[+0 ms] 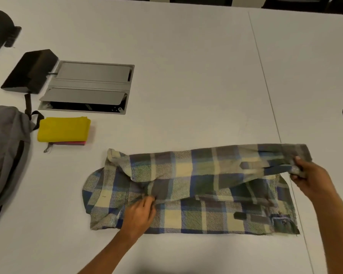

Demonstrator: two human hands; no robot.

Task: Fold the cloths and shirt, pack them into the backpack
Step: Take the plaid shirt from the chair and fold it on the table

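At the left edge of the frame the grey backpack (4,153) is cut off. The plaid shirt (196,194) lies half-folded lower centre on the worktop (186,76); left hand (140,213) fingers pinch its middle, right hand (309,177) grips a raised sleeve end.

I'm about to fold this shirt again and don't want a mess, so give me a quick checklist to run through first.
1. Right hand grips the shirt edge: ok.
2. Left hand pinches the shirt at its middle: ok.
3. Shirt lies flat: not ok, the lifted fold is bunched and rumpled.
4. Table free beyond the shirt: ok.
5. Folded cloths stacked beside the backpack: ok.
6. Backpack open for packing: cannot tell.
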